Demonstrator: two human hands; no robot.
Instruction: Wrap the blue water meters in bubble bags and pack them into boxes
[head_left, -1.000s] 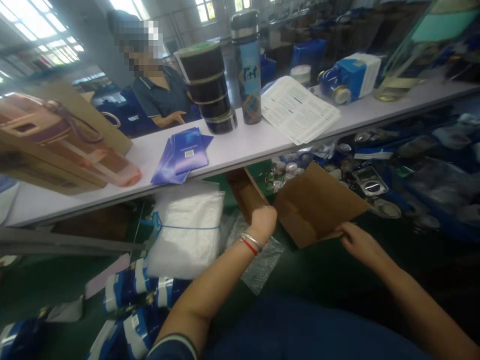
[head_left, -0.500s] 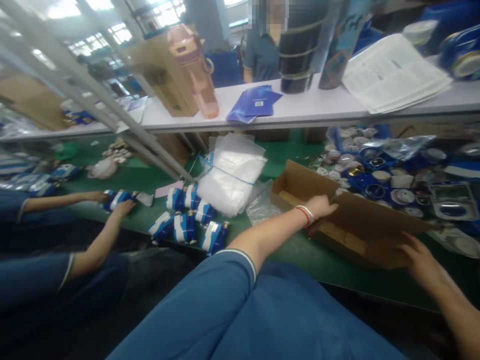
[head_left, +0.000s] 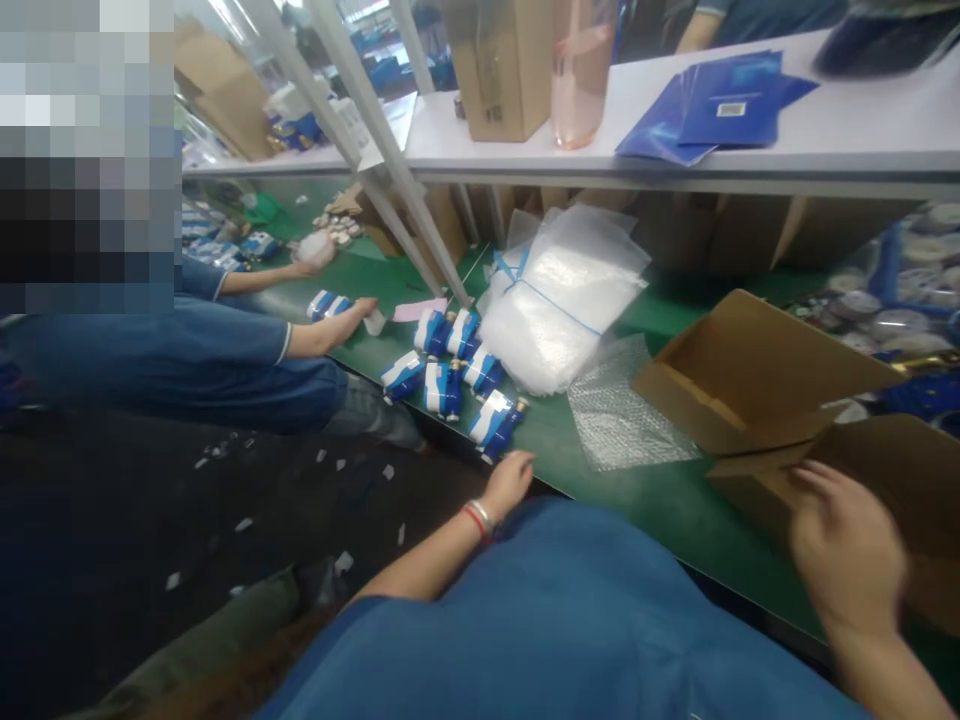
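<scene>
My left hand (head_left: 510,482) is at the table's front edge, just below the nearest of several blue-and-white wrapped parts (head_left: 495,424) with brass-coloured ends. A small gap separates it from that part. Its fingers point right and are partly hidden, and nothing shows in them. My right hand (head_left: 847,540) is at the brown cardboard box (head_left: 757,365) on the right, with bent fingers gripping the box's near middle edge. The box stands open at the top, and its right end runs out of view. A sheet of bubble wrap (head_left: 626,410) lies to its left.
Clear plastic bags (head_left: 562,300) tied with blue string lie behind the wrapped parts. A co-worker's hand (head_left: 356,318) handles similar parts at left. Above runs a white shelf (head_left: 525,158) with blue leaflets (head_left: 727,110), a carton (head_left: 501,75) and a pink bottle (head_left: 581,85).
The view has swung left. My left hand has let go of the box and moved left to the wrapped parts. My right hand has shifted from the box's right end to its near middle edge.
</scene>
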